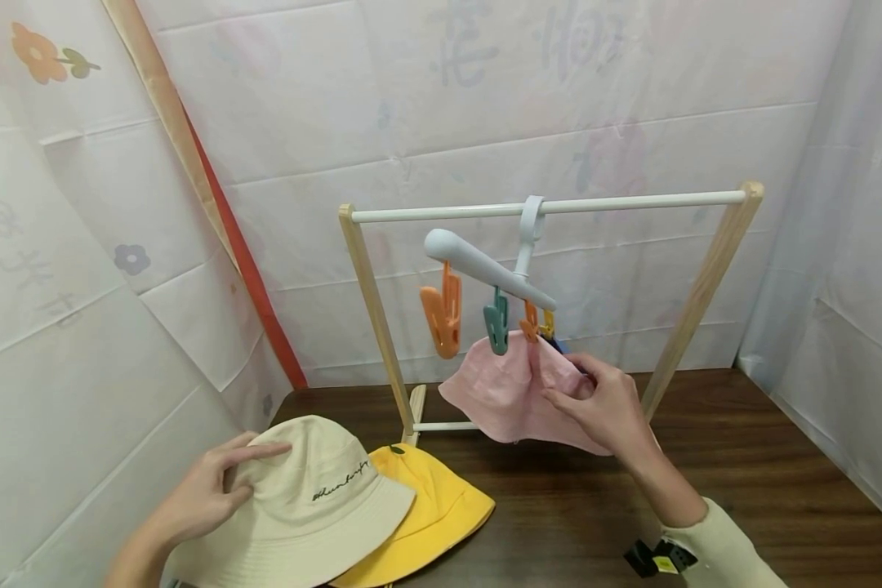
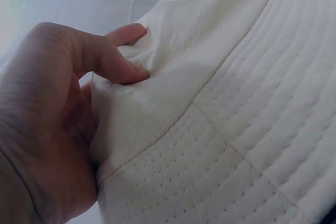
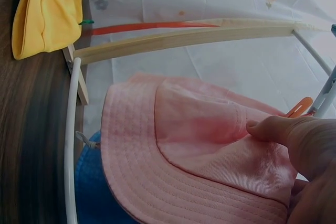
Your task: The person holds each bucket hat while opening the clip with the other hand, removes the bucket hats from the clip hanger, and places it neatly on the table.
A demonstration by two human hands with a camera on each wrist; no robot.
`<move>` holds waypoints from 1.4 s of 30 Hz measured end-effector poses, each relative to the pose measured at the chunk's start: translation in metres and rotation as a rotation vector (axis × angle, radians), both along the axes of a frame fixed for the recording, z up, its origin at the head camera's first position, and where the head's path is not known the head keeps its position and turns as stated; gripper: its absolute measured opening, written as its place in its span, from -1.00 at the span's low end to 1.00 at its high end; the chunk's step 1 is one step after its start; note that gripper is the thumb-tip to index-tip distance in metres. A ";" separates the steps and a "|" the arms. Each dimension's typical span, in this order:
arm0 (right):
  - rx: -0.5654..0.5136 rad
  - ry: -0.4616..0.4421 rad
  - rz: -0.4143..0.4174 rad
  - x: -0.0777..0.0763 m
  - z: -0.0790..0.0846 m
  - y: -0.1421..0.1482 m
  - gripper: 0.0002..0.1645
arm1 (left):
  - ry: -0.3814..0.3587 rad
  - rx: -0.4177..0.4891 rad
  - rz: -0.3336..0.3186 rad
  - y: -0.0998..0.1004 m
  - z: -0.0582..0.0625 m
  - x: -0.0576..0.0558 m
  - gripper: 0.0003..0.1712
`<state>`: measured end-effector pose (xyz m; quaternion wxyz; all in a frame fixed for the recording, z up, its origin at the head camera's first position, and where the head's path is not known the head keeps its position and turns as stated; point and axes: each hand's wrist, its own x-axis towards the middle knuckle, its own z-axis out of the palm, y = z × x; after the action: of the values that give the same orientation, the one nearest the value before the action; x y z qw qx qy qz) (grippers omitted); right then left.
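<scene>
A pink bucket hat hangs below the pale blue hanger, its top edge at the smaller orange clip. My right hand pinches the pink hat's crown, thumb on the near side. Behind it, part of a blue hat shows in the right wrist view. At lower left my left hand grips the crown of a cream bucket hat with dark stitched writing; some fingers are hidden behind the cloth. The cream hat overlaps a yellow hat in the head view.
The hanger hooks over the white bar of a wooden-legged rack. Along the hanger are a large orange clip, a green clip and a yellow clip. Beneath stands a dark wooden table, with white sheeting around it.
</scene>
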<state>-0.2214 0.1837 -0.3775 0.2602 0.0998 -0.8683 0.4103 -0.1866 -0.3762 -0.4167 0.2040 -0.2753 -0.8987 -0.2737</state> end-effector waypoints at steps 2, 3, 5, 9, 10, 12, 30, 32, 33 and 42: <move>-0.001 -0.002 0.000 0.000 0.000 0.000 -0.54 | -0.013 -0.004 0.013 0.000 -0.003 -0.003 -0.08; -0.003 -0.002 0.001 0.000 0.000 0.000 -0.54 | -0.017 -0.008 0.020 0.000 -0.004 -0.004 -0.09; -0.005 -0.004 0.002 0.000 0.000 0.000 -0.54 | -0.022 -0.012 0.029 -0.001 -0.007 -0.006 -0.10; -0.009 -0.002 0.000 0.000 -0.001 0.000 -0.54 | -0.020 -0.034 0.044 -0.001 -0.012 -0.010 -0.11; -0.008 -0.002 -0.002 0.001 -0.001 0.000 -0.54 | -0.021 -0.045 0.051 -0.001 -0.013 -0.011 -0.12; -0.008 0.001 -0.003 0.001 -0.002 0.000 -0.54 | -0.033 -0.075 0.081 0.000 -0.015 -0.011 -0.14; 0.141 0.060 -0.017 0.010 -0.004 -0.001 -0.40 | -0.154 -0.118 0.170 0.002 -0.030 -0.017 -0.21; 0.184 0.083 -0.022 0.011 -0.005 -0.002 -0.37 | -0.135 -0.105 0.158 0.002 -0.033 -0.018 -0.20; 0.204 0.093 -0.026 0.012 -0.005 -0.002 -0.36 | -0.128 -0.100 0.149 0.002 -0.034 -0.018 -0.20; 0.285 0.117 -0.006 0.014 -0.005 -0.002 -0.26 | -0.093 -0.074 0.150 0.001 -0.041 -0.019 -0.20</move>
<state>-0.2069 0.1818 -0.3828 0.2946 0.1567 -0.9015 0.2755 -0.2060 -0.3757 -0.4580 0.1716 -0.2015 -0.9349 -0.2366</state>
